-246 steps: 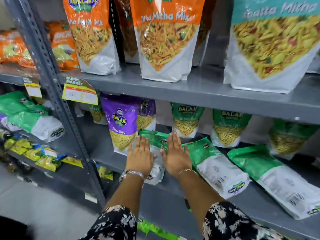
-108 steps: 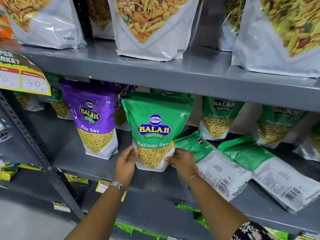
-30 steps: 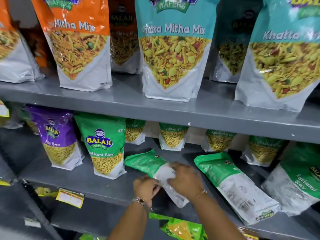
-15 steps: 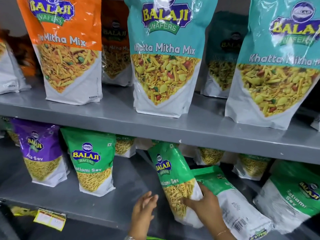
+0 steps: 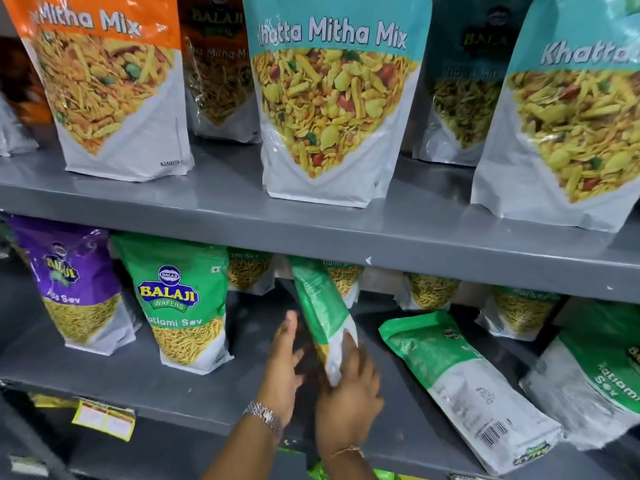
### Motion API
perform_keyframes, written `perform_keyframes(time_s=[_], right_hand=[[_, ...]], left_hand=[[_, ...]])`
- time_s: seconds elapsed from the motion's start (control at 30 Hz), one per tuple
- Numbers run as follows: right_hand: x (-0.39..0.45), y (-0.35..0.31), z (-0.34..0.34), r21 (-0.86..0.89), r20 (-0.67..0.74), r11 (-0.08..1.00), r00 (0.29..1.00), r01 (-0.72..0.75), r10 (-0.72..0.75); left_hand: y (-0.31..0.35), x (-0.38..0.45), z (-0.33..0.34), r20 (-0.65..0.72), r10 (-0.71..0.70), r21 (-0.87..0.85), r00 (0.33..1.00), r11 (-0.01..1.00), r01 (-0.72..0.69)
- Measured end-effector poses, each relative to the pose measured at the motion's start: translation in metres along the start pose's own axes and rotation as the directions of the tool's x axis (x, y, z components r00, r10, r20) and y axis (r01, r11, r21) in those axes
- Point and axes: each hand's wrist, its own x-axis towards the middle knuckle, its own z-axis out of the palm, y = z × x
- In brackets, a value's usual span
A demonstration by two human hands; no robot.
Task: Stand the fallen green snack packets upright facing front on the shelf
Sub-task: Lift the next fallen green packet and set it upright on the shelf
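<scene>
Grey shelf [image 5: 145, 379] w/ snack bags: right hand [image 5: 348, 393] pinches the tilted green packet [image 5: 320, 306] low at its white bottom, left hand [image 5: 284, 362] spread open beside it; bag looks light, soft & crinkly, so hold both sides near the base.

Across the top of my view I see the upper shelf [image 5: 311, 223], a grey metal board. An orange Mitha Mix bag [image 5: 104, 84] stands upright at upper left, a teal Khatta Mitha Mix bag [image 5: 329, 98] at upper centre, and another teal bag [image 5: 571, 116] at upper right, cut off by the frame edge. Darker bags stand behind them in the gaps. At middle left, below that board, I see a purple Aloo Sev packet [image 5: 72, 282] standing upright, facing front. A yellow price tag [image 5: 104, 419] hangs at lower left, blurred, its print unreadable to me.
</scene>
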Motion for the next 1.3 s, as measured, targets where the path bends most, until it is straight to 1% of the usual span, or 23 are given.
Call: perform_keyframes(time_s=[0.07, 0.1, 0.17, 0.2, 0.23, 0.27, 0.3, 0.33, 0.37, 0.4, 0.43, 0.47, 0.5, 0.53, 0.57, 0.63, 0.7, 0.73, 0.8, 0.93, 1.13, 1.23, 1.3], right_hand=[[-0.008, -0.018, 0.004, 0.0, 0.07, 1.0, 0.997, 0.017, -0.017], [-0.014, -0.025, 0.005, -0.002, 0.091, 1.0, 0.996, 0.017, -0.017], [-0.032, -0.025, 0.008, 0.003, 0.119, 0.997, 0.99, 0.078, -0.078], [-0.04, -0.02, 0.008, 0.042, 0.121, 0.992, 0.985, 0.118, -0.122], [-0.044, -0.013, 0.007, 0.121, 0.136, 0.983, 0.979, 0.136, -0.152], [-0.04, -0.005, 0.003, 0.219, 0.142, 0.968, 0.977, 0.125, -0.159], [-0.03, 0.006, 0.001, 0.28, 0.113, 0.955, 0.984, 0.099, -0.135], [-0.015, 0.015, -0.003, 0.302, 0.106, 0.953, 0.993, 0.02, -0.054], [0.002, 0.022, -0.007, 0.31, 0.136, 0.946, 0.989, -0.091, 0.05], [0.019, 0.027, -0.01, 0.356, 0.246, 0.904, 0.957, -0.236, 0.153], [0.036, 0.03, -0.012, 0.429, 0.385, 0.831, 0.904, -0.355, 0.188], [0.048, 0.033, -0.012, 0.484, 0.529, 0.752, 0.834, -0.447, 0.156], [0.058, 0.036, -0.011, 0.498, 0.622, 0.712, 0.776, -0.496, 0.105], [0.063, 0.039, -0.01, 0.482, 0.67, 0.72, 0.74, -0.499, 0.065], [0.065, 0.044, -0.009, 0.473, 0.693, 0.73, 0.72, -0.493, 0.037], [0.065, 0.05, -0.011, 0.461, 0.704, 0.753, 0.71, -0.469, 0.011], [0.063, 0.056, -0.011, 0.484, 0.7, 0.742, 0.715, -0.465, -0.009], [0.062, 0.056, -0.011, 0.495, 0.694, 0.733, 0.72, -0.467, -0.01], [0.062, 0.054, -0.009, 0.514, 0.669, 0.72, 0.743, -0.465, 0.002], [0.068, 0.045, 0.001, 0.538, 0.599, 0.718, 0.799, -0.442, 0.044], [0.083, 0.037, 0.017, 0.565, 0.557, 0.715, 0.83, -0.413, 0.039], [0.086, 0.034, 0.023, 0.525, 0.552, 0.749, 0.832, -0.403, 0.061], [0.088, 0.035, 0.026, 0.489, 0.552, 0.781, 0.831, -0.388, 0.068]], left_hand=[[-0.005, -0.005, 0.005, -0.013, 0.091, -0.032, 0.996, 0.995, -0.092], [-0.007, -0.005, 0.006, -0.046, 0.133, 0.014, 0.99, 0.991, -0.133], [-0.005, -0.002, -0.001, -0.113, 0.191, 0.139, 0.975, 0.975, -0.175], [0.0, 0.002, -0.008, -0.115, 0.201, 0.166, 0.973, 0.969, -0.18], [0.006, 0.007, -0.016, -0.094, 0.205, 0.18, 0.974, 0.966, -0.186], [0.012, 0.011, -0.025, -0.065, 0.198, 0.196, 0.978, 0.964, -0.182], [0.018, 0.015, -0.033, -0.033, 0.176, 0.215, 0.984, 0.963, -0.165], [0.022, 0.018, -0.04, -0.002, 0.151, 0.251, 0.988, 0.957, -0.146], [0.025, 0.021, -0.045, 0.035, 0.128, 0.297, 0.991, 0.946, -0.133], [0.028, 0.025, -0.049, 0.073, 0.099, 0.344, 0.992, 0.931, -0.119], [0.03, 0.028, -0.051, 0.113, 0.069, 0.384, 0.991, 0.917, -0.108], [0.033, 0.031, -0.053, 0.147, 0.039, 0.413, 0.988, 0.905, -0.097], [0.034, 0.033, -0.057, 0.171, 0.015, 0.434, 0.985, 0.897, -0.089], [0.034, 0.032, -0.061, 0.181, -0.004, 0.459, 0.984, 0.885, -0.081], [0.03, 0.03, -0.066, 0.185, -0.023, 0.485, 0.983, 0.872, -0.071], [0.014, 0.022, -0.08, 0.151, -0.078, 0.492, 0.985, 0.87, -0.006], [-0.001, 0.012, -0.088, 0.067, -0.129, 0.419, 0.989, 0.904, 0.089], [-0.006, 0.012, -0.089, 0.028, -0.133, 0.385, 0.991, 0.916, 0.112], [-0.009, 0.018, -0.088, -0.007, -0.096, 0.364, 0.995, 0.927, 0.092], [-0.001, 0.038, -0.078, -0.004, -0.005, 0.361, 1.0, 0.932, 0.006], [-0.009, 0.063, -0.078, -0.064, 0.001, 0.337, 0.998, 0.941, 0.021], [-0.011, 0.071, -0.081, -0.078, -0.016, 0.31, 0.997, 0.95, 0.039], [-0.01, 0.075, -0.083, -0.062, -0.021, 0.334, 0.998, 0.942, 0.041]])
